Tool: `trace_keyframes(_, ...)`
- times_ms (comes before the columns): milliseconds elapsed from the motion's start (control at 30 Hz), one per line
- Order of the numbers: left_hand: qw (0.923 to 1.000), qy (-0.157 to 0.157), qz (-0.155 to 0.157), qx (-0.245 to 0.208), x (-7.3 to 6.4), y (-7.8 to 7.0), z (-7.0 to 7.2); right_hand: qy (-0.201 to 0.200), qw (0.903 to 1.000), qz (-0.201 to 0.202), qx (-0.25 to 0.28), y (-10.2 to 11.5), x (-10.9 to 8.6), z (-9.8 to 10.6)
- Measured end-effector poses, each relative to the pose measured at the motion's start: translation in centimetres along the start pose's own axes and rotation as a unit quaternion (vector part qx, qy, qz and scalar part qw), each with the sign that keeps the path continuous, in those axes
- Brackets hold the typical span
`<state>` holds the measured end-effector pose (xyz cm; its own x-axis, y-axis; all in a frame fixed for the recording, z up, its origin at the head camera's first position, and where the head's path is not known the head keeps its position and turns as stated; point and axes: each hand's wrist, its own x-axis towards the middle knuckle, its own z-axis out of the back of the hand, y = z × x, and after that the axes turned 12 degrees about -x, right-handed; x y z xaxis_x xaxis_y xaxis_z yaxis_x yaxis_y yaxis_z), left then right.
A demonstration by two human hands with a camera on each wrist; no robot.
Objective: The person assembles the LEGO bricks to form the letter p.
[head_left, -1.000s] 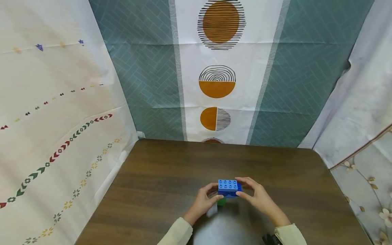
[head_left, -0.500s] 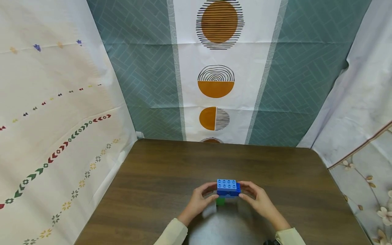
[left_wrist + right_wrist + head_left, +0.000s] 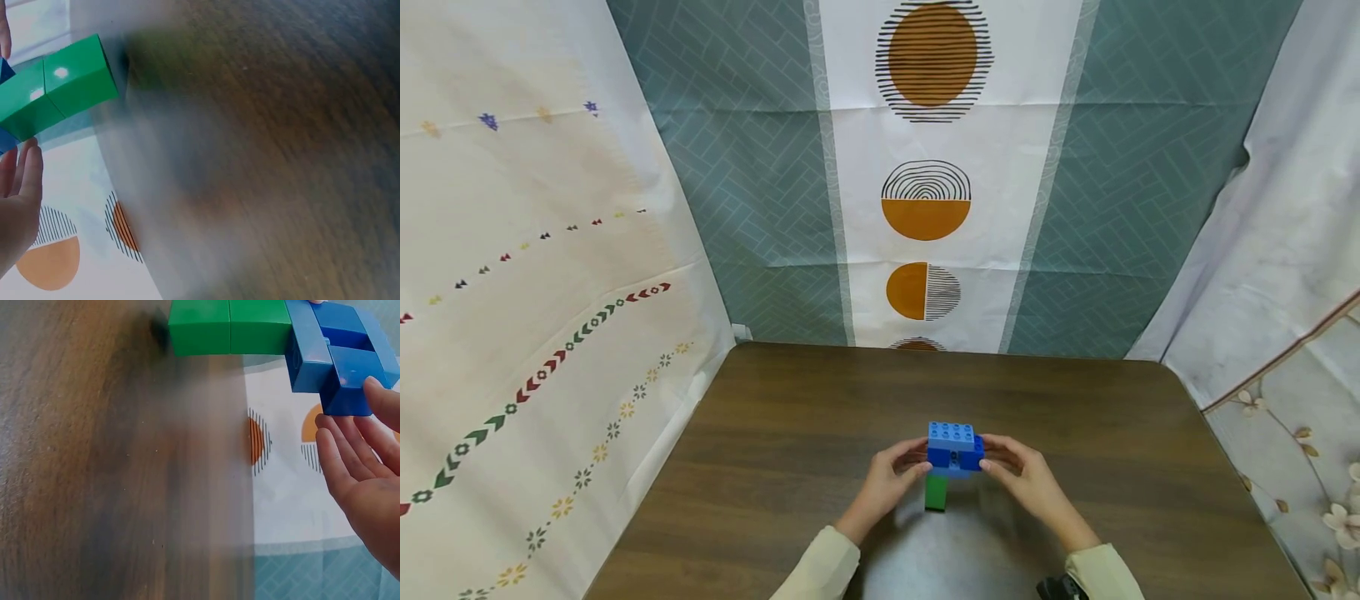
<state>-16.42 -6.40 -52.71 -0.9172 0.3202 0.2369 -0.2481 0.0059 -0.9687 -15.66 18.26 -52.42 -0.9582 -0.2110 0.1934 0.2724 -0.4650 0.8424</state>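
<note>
A stack of toy building bricks stands upright between the hands: green bricks point(image 3: 936, 493) at the bottom, then blue ones, with a light blue studded brick point(image 3: 951, 432) on top. My left hand point(image 3: 880, 492) holds the blue part point(image 3: 951, 458) from the left, thumb in front. From the right, my right hand point(image 3: 1033, 492) pinches a dark blue brick point(image 3: 356, 378) between thumb and fingers. Two green bricks point(image 3: 230, 326) joined end to end show in the right wrist view. Whether the lowest one touches the table, I cannot tell.
The brown wooden table point(image 3: 820, 392) reaches to a patterned curtain point(image 3: 760, 208) at the back. White cloths hang on the left point(image 3: 550, 250) and right point(image 3: 1262, 250). A black device point(image 3: 1060, 587) sits at the right sleeve cuff.
The brick stack has risen between both hands, and more of its green base shows. My right hand's grip shifted outward on the dark blue brick after the first frame.
</note>
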Motion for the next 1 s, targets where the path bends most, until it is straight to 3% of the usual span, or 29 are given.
trace_keyframes(167, 0.9997, -0.012, 0.017, -0.012, 0.5, 1.8, 0.2, 0.011, 0.9991, -0.04, -0.007, 0.1, 0.4, 0.1)
trace_keyframes(400, 0.999, -0.016, 0.026, -0.032, 0.3, -1.1, 0.3, 0.003, 0.9992, -0.04, -0.008, 0.0, 1.0, 0.0)
trace_keyframes(733, 0.9979, -0.053, 0.034, -0.013, 1.0, -1.3, 0.3, -0.02, 0.9987, -0.047, 0.007, 0.0, 2.1, -0.7)
trace_keyframes(1000, 0.9907, -0.085, 0.089, -0.059, 1.5, -0.8, 0.3, -0.046, 0.9966, -0.067, 0.015, -0.6, 3.1, -1.8)
